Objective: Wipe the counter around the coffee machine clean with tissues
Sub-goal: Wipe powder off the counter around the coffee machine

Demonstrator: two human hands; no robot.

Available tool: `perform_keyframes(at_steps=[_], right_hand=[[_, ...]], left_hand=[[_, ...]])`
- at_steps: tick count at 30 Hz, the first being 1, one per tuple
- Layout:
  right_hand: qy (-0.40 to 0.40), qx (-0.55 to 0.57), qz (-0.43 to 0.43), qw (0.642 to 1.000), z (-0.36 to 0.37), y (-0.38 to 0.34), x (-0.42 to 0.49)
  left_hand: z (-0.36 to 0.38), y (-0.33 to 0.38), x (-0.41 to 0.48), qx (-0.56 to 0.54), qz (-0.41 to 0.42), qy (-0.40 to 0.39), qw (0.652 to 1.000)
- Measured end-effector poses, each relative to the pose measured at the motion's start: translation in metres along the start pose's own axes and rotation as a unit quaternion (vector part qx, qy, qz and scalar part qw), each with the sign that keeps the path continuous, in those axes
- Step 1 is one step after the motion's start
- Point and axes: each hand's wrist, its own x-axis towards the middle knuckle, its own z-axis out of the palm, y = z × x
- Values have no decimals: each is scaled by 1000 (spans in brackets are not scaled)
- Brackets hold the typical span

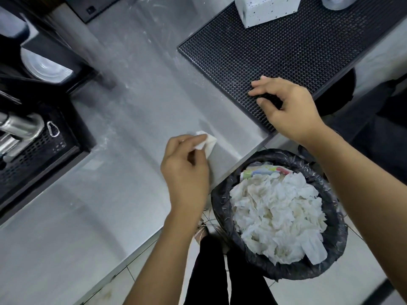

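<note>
My left hand (185, 168) pinches a small folded white tissue (206, 142) against the steel counter (123, 133), near the counter's front edge. My right hand (286, 106) hovers over the near corner of the black rubber bar mat (286, 45), its fingers loosely curled and holding nothing. The black coffee machine (33, 119), with a steel portafilter handle, stands at the left. Faint white smears streak the counter beside the machine.
A bin (330, 216) lined with a black bag stands on the floor below the counter edge, full of crumpled white tissues. A speckled white tissue box (264, 12) sits on the mat at the top. My dark-trousered legs (220, 271) show below.
</note>
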Motion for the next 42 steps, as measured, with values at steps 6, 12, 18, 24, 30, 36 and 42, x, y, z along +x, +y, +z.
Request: perform_keyframes(at_steps=[6,12,18,24,30,36,42], right_hand=[[-2,8,13,1000,0,-1,0],[4,20,12,1000,1,0,-2],[4,25,18,1000,1,0,-2],[4,30,22,999,1,-1,-3],[0,27,19,999,0,-2,-3],[-6,29,23,999,-2,-3,-2],[-10,28,24,999,-3,-3,-2]], left_hand=[[16,6,-39,17,92,-111,989],[-11,-6,-12,0,23,-22,999],[-12,-4,-27,16,60,-158,985],[-34,-14,-7,19,-28,-22,999],[-4,-4,-38,38,52,-90,994],[-22,-7,-8,-81,-102,-70,989],[6,0,-37,29,43,-49,997]])
